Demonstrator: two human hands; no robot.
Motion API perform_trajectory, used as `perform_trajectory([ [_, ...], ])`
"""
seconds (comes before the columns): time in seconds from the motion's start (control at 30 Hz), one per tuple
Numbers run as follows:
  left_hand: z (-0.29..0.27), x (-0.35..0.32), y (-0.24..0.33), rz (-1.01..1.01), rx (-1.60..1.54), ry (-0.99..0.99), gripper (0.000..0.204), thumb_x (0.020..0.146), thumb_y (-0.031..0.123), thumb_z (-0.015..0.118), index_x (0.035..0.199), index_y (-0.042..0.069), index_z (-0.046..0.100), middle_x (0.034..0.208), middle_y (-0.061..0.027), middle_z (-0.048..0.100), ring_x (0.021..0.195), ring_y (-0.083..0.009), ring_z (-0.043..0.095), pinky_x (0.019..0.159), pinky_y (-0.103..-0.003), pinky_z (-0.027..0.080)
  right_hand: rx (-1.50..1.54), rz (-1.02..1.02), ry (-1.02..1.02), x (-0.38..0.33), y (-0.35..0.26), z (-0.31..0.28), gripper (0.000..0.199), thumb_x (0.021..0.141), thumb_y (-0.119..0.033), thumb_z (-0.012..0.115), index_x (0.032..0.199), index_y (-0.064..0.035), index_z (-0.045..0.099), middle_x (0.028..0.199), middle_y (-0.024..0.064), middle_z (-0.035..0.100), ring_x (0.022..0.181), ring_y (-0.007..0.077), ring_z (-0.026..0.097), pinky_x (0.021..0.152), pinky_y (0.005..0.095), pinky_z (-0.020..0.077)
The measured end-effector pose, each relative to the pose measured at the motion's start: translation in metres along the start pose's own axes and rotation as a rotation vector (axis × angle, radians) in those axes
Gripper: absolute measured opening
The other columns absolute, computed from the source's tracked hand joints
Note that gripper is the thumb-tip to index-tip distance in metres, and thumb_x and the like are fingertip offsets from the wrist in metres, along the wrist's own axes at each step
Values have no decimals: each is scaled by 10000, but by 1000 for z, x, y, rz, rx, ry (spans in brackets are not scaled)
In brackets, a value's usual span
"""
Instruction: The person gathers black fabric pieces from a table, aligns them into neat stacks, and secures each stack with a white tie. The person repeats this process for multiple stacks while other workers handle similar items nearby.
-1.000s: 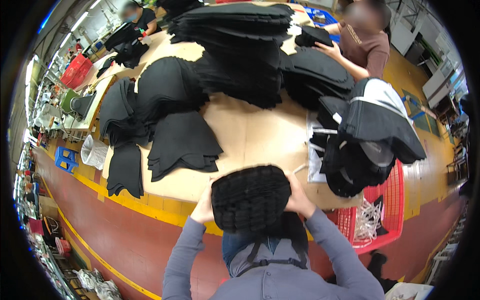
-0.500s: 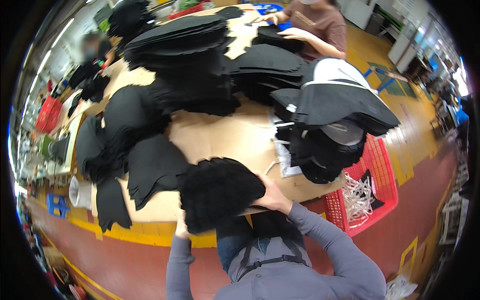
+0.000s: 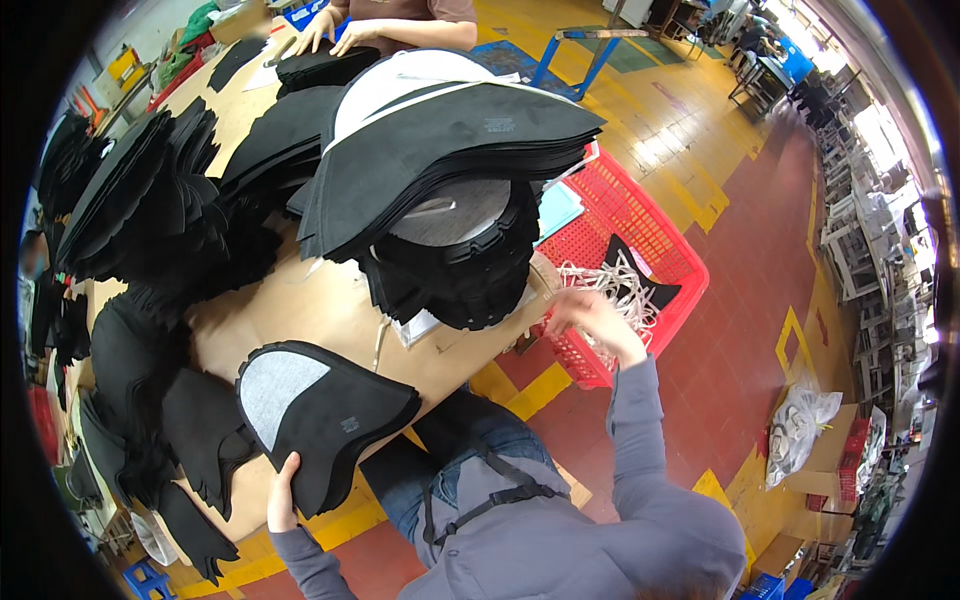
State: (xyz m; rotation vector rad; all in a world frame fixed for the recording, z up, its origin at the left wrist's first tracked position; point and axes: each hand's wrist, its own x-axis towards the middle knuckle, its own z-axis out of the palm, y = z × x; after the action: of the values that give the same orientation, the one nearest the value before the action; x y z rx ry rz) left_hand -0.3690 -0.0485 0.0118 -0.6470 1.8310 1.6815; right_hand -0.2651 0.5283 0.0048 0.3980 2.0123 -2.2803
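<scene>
Toward ten o'clock, thick stacks of black panels (image 3: 135,205) lean together in fanned layers, and toward eight o'clock more black pieces (image 3: 195,420) lie overlapping along the tabletop (image 3: 250,310). Beyond them, low at eight o'clock, stands a blue stool (image 3: 148,580). Between seven and eight o'clock, the person's left hand (image 3: 284,492) pinches the lower left edge of a layered black stack (image 3: 335,435), its thumb lying on the upper face. This stack sits tilted over the near edge of the tabletop, with a pale grey patch (image 3: 280,390) at its upper left; whether it touches the surface cannot be told. Toward eleven o'clock, a co-worker's hands (image 3: 335,35) rest on a dark stack (image 3: 325,68). Nearer, also at eleven, rises a big pile of black panels (image 3: 450,150), topped by one with a white patch (image 3: 400,90). Close to three o'clock, the right hand (image 3: 598,320) is loosely spread with nothing visible in its grasp, its fingers blurred, above the near side of a red basket (image 3: 655,220); contact is unclear. Inside the basket lie tangled white cords (image 3: 625,285) and a black piece (image 3: 650,287). Out at four o'clock, a clear plastic bag (image 3: 800,430) lies against a cardboard box (image 3: 825,470).
</scene>
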Motion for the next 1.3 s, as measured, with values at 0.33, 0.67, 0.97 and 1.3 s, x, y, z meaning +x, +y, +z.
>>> perform_trajectory([
  [0.33, 20, -66, 58, 724, 356, 376, 357, 976, 143, 604, 1297, -11, 582, 1275, -118, 621, 1170, -202, 571, 1034, -327, 416, -1316, -4, 1059, 69, 112, -63, 209, 879, -261, 690, 968, -83, 755, 935, 120, 683, 852, 310, 677, 767, 446, 548],
  [0.67, 191, -93, 74, 850, 352, -899, 469, 851, 197, 701, 1249, -22, 587, 1227, -161, 599, 1145, -289, 563, 1058, -389, 406, -28, -882, -955, -21, -96, 237, 89, 900, -55, 624, 973, -30, 668, 967, 120, 688, 929, 250, 669, 825, 344, 530],
  [0.97, 20, -110, 50, 1151, -913, -268, 327, 1089, 328, 378, 812, 159, 343, 588, 62, 220, 507, -54, 193, 501, -245, 209, -956, -425, -1060, -13, -17, 241, 352, 962, -244, 610, 1297, -139, 587, 795, 178, 692, 721, 315, 688, 605, 399, 530],
  [1.3, 20, -126, 18, 749, 230, 733, 613, 912, 210, 689, 1457, 44, 464, 1467, -144, 491, 1370, -278, 442, 1129, -409, 353, -957, -582, -376, 11, -60, 208, 109, 839, -95, 724, 934, -41, 733, 790, 115, 705, 673, 256, 687, 604, 336, 525],
])
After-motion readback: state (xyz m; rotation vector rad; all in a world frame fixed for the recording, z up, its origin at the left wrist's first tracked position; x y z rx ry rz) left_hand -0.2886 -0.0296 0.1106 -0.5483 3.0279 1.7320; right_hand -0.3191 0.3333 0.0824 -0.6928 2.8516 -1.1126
